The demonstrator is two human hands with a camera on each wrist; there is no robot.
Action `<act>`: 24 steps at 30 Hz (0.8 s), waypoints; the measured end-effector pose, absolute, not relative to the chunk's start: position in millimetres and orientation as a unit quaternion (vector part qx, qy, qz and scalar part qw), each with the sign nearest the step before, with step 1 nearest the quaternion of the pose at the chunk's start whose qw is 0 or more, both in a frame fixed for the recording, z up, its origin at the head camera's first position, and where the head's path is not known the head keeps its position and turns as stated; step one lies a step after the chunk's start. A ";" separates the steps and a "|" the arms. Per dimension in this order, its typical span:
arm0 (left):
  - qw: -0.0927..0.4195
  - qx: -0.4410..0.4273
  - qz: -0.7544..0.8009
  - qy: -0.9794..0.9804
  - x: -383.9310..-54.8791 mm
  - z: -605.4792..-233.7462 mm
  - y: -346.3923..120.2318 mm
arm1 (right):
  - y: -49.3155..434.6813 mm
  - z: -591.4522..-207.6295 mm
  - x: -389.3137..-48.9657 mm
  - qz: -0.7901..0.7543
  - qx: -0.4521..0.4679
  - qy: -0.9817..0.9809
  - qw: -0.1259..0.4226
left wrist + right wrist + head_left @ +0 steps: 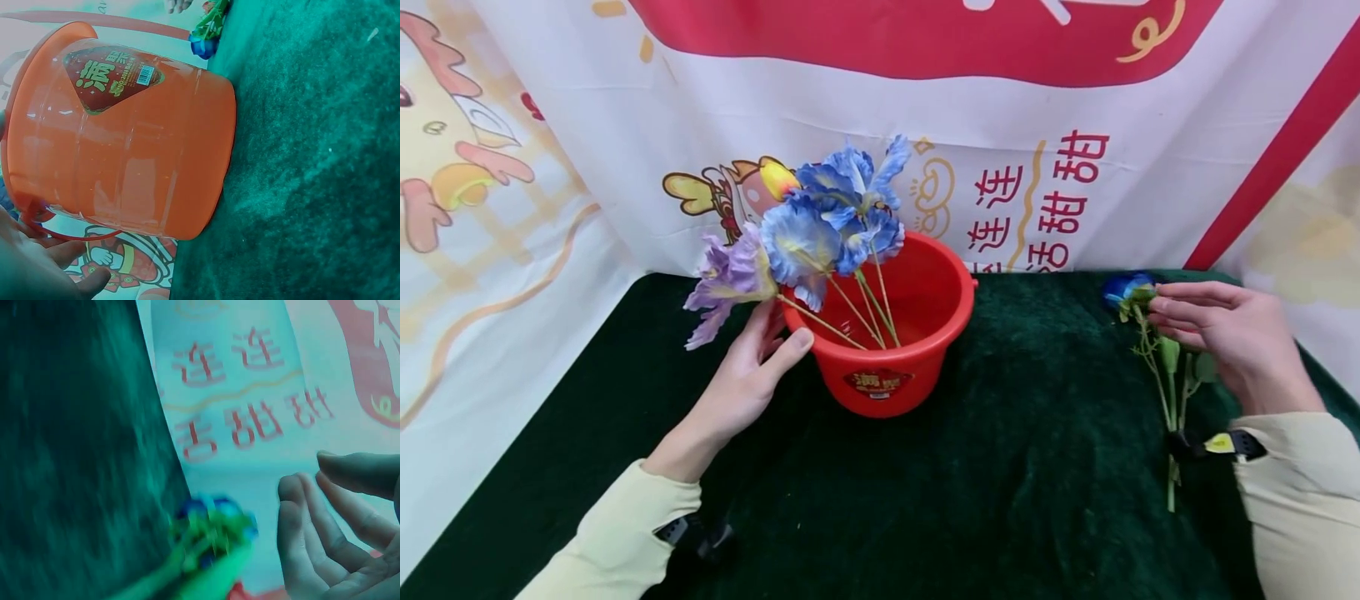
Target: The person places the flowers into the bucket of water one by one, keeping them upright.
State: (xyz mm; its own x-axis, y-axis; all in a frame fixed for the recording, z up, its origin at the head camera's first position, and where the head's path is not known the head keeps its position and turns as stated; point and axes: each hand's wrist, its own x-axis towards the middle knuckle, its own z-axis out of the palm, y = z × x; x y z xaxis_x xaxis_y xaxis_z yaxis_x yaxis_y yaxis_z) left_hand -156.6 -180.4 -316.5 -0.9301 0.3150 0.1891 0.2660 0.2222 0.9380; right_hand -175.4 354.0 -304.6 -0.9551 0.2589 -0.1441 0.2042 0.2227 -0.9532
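A red bucket [917, 350] stands on the dark green cloth, holding blue artificial flowers [820, 225], a purple flower [733, 279] and a yellow-red bloom [778, 177]. My left hand [748, 358] rests against its left rim, thumb on the outside and the other fingers partly behind the purple flower. In the left wrist view its fingers extend near the bucket's thin handle [81, 237]. To the right lies a blue rose [1126, 289] with green stems [1168, 392]. Beside it hovers my right hand [1228, 333]; the right wrist view shows nothing between thumb and fingers.
Behind the cloth-covered table [1000, 500] hangs a white and red printed backdrop [1075, 108]. A patterned sheet [490, 275] borders the left side. Something red [240, 592] shows near the rose in the right wrist view.
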 end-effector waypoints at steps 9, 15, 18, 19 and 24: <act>0.023 0.186 0.595 0.781 -158.6 -316.8 -178.1 | 393.4 -323.7 -168.6 0.485 -0.188 -0.854 0.001; 0.026 0.181 0.599 0.779 -158.5 -317.4 -177.0 | 406.0 -328.6 -169.1 0.475 -0.188 -0.858 -0.054; 0.026 0.183 0.599 0.779 -158.5 -317.6 -177.1 | 409.1 -331.7 -169.8 0.467 -0.177 -0.862 -0.086; 0.025 0.183 0.599 0.779 -158.5 -317.6 -177.2 | 409.6 -332.7 -170.2 0.465 -0.176 -0.862 -0.095; 0.026 0.186 0.600 0.778 -159.5 -317.5 -177.4 | 410.2 -335.0 -172.2 0.452 -0.184 -0.864 -0.125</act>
State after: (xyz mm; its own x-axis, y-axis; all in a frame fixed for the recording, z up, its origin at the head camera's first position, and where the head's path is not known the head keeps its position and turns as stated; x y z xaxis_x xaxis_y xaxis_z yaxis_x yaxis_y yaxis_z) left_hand -159.5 -177.4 -317.5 -0.9294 0.3207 0.1825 0.2580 0.2111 0.9428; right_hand -172.2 410.2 -335.0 -0.9007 0.2049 -0.3832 0.4317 0.5231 -0.7349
